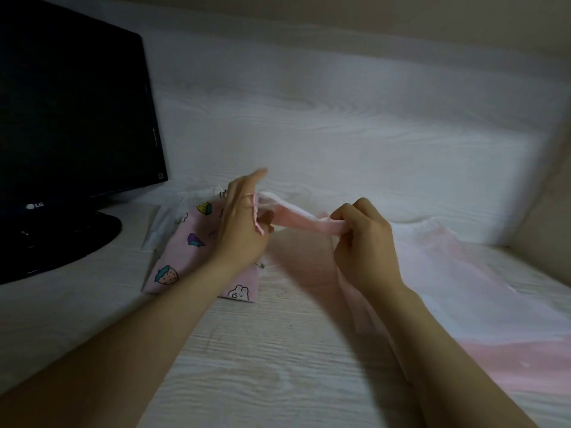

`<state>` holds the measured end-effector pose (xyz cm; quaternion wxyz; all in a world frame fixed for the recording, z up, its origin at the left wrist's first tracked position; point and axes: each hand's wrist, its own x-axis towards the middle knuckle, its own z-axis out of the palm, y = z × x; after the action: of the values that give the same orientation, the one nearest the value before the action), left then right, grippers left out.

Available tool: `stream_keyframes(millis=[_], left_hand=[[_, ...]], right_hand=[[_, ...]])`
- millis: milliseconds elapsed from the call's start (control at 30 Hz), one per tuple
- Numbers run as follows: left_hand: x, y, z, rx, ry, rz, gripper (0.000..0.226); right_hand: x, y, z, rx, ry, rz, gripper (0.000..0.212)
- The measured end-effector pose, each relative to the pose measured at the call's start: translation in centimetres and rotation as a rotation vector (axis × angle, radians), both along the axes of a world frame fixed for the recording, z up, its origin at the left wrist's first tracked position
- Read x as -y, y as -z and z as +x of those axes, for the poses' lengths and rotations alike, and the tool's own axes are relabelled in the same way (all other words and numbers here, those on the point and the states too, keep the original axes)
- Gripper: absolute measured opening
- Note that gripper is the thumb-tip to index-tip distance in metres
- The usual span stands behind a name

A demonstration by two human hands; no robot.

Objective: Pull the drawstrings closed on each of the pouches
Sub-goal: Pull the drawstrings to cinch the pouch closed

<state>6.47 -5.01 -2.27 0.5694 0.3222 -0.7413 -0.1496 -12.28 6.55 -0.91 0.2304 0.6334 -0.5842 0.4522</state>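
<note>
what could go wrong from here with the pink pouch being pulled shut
The drawstring loops loosely over the left hand, so it may slip off under tension. The right hand pinches only the rim of the pink pouch; the thin fabric could pull free or bunch unevenly. The patterned pouch lies just under the left hand and might get dragged.

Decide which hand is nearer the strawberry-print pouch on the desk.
Left. The left hand overlaps the strawberry-print pouch in view; the right hand is well off to its right, pinching one end of the plain pink pouch.
</note>
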Motion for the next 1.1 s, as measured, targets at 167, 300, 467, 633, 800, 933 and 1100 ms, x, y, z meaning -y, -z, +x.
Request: stream_keyframes(millis=[167,300,467,633,800,933,1100], left_hand=[[-0.6,-0.5,0.0,0.058,-0.045,-0.109,0.035],[-1.9,-1.3,0.3,0.062,-0.035,-0.367,0.043],[-3.1,-2.4,0.4,0.144,-0.119,-0.703,0.03],[-3.5,-2.0,0.6,0.329,-0.227,-0.847,0.013],[-3.2,-1.3,0.0,0.638,0.075,-0.76,0.01],[-3.8,-0.3,-0.9,0.79,0.135,-0.596,0.018],[-4.0,0.1,-1.7,0.739,-0.036,-0.489,0.025]], right_hand=[[0.7,0.9,-1.0,-0.004,0.145,0.049,0.038],[0.8,1.4,-1.6,-0.052,0.425,0.107,0.036],[0.4,0.9,-1.5,0.333,0.293,0.26,0.032],[0.9,0.3,-1.1,1.049,-0.177,0.336,0.049],[0.2,0.4,-0.7,0.854,0.069,0.397,0.02],[0.0,-0.3,-0.8,0.931,-0.066,0.388,0.031],[0.0,-0.4,-0.3,0.654,0.027,0.371,0.026]])
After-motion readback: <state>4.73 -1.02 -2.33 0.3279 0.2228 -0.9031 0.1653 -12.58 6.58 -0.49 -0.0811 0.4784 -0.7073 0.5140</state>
